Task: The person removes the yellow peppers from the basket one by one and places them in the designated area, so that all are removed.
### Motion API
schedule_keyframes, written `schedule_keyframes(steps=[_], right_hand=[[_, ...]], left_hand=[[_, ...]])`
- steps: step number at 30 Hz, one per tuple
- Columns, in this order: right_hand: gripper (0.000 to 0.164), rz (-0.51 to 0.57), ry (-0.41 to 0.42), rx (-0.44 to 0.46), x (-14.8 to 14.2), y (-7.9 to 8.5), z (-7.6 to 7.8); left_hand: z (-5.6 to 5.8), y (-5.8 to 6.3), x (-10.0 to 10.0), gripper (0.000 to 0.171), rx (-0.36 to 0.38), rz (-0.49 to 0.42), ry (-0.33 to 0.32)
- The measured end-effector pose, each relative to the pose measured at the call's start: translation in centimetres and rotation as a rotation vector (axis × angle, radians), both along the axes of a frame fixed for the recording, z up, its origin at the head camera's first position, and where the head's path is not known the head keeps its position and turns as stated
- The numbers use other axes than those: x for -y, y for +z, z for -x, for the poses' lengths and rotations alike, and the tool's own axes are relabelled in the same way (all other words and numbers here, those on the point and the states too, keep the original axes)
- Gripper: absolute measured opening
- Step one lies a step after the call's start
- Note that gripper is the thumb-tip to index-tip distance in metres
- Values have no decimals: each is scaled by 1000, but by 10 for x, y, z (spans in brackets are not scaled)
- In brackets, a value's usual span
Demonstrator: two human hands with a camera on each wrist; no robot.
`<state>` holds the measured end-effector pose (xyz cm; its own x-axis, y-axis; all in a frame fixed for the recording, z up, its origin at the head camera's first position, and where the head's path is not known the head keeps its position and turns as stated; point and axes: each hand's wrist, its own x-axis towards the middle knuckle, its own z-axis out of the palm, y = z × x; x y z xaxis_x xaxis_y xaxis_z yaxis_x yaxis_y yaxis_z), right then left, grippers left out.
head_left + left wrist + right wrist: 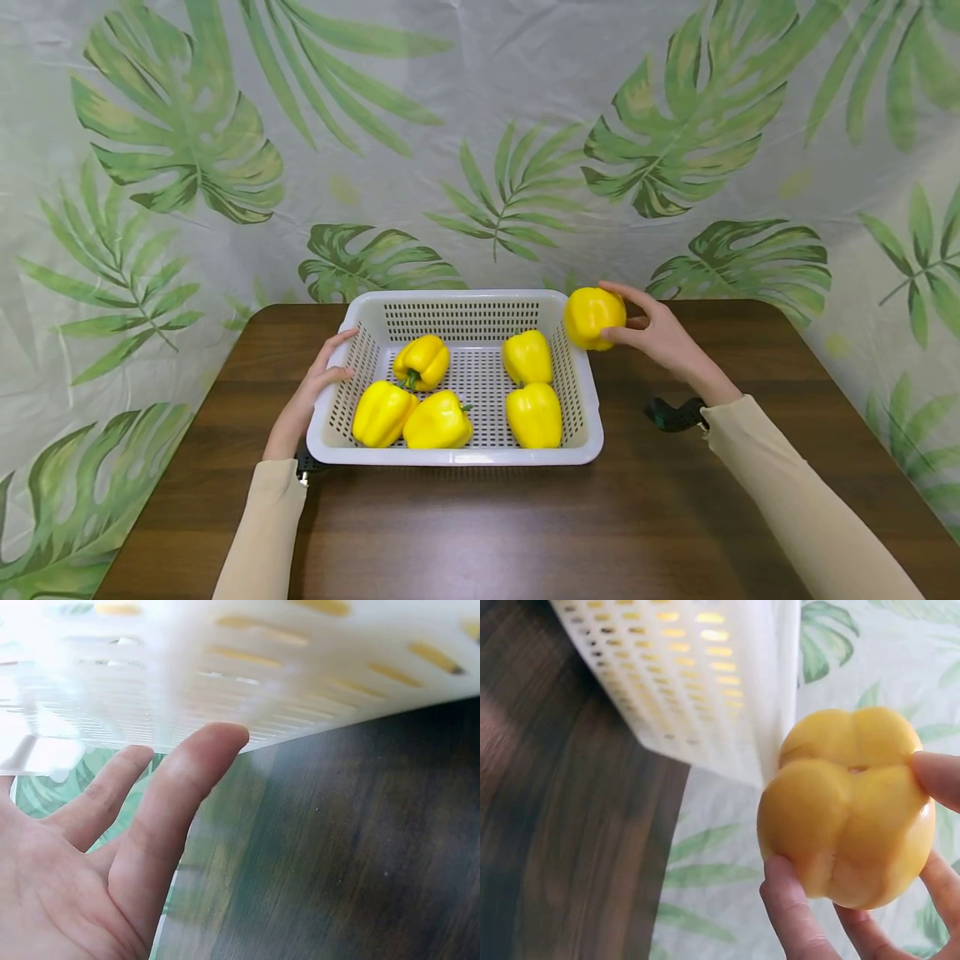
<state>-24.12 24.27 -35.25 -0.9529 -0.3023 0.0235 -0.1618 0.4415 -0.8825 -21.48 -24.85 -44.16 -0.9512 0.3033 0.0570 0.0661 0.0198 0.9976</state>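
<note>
A white plastic basket (457, 457) with slotted walls stands on the table, holding several yellow bell peppers (438, 421). My right hand (660, 333) grips another yellow bell pepper (592, 317) by its sides, raised at the basket's right rim. In the right wrist view this pepper (840, 817) shows its lobed bottom between thumb and fingers, beside the outer basket wall (705, 690). At the opposite end, my left hand (315, 387) touches the basket's left rim. Its fingers look extended rather than curled in the left wrist view, along the slotted wall (172, 682).
The dark wooden table (480, 533) extends in front of the basket and to both sides. Right behind it hangs a pale cloth (510, 275) with green leaf prints. A black wrist-camera mount (675, 414) sticks out beneath the right wrist.
</note>
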Motion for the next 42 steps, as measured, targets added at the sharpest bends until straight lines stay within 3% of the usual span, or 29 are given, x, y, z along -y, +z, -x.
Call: schedule_keyframes(steps=[14, 24, 42], right_hand=[[72, 5, -61, 7, -28, -17, 2], [72, -25, -73, 10, -40, -45, 9], [70, -81, -70, 10, -40, -74, 17]], left_hand=[[0, -1, 1, 59, -2, 9, 6], [1, -1, 0, 58, -6, 2, 0], [2, 2, 3, 58, -8, 27, 4]])
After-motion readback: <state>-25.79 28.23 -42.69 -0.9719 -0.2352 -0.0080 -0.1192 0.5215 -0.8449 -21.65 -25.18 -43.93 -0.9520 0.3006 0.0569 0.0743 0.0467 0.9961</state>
